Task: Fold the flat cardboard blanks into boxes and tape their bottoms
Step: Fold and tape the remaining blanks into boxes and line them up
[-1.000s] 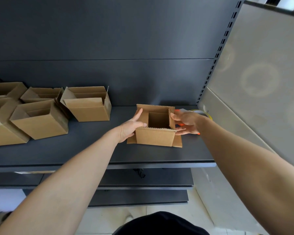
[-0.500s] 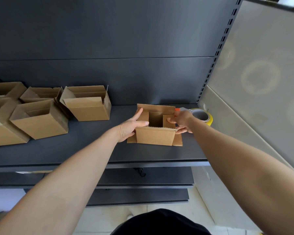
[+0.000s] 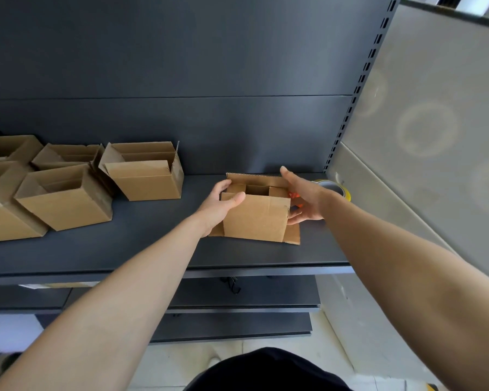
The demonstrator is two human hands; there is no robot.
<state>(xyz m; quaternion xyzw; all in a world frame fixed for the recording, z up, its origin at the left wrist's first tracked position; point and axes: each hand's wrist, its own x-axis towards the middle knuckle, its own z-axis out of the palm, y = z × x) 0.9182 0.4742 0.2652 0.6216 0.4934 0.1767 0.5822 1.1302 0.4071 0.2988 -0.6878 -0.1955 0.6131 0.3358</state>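
Observation:
A small brown cardboard box [image 3: 254, 218] stands on the dark shelf [image 3: 153, 244], its upper flaps partly folded inward and its lower flaps splayed out on the shelf. My left hand [image 3: 218, 204] grips the box's near left corner, thumb over the front flap's edge. My right hand [image 3: 305, 198] is spread against the right side, its fingers straight, with the top one reaching the far flap. A yellow-rimmed tape roll [image 3: 336, 189] lies just behind my right wrist. An orange part [image 3: 294, 195] shows between hand and box.
Several folded open-topped boxes [image 3: 144, 170] [image 3: 65, 196] stand grouped at the shelf's left. A dark back panel rises behind them. A perforated upright [image 3: 350, 108] and a grey side wall close the right end. Lower shelves [image 3: 237, 294] sit below.
My right hand left the small right flap and opened out along the box's right side toward the far flap. My left thumb moved onto the front flap, which now stands higher.

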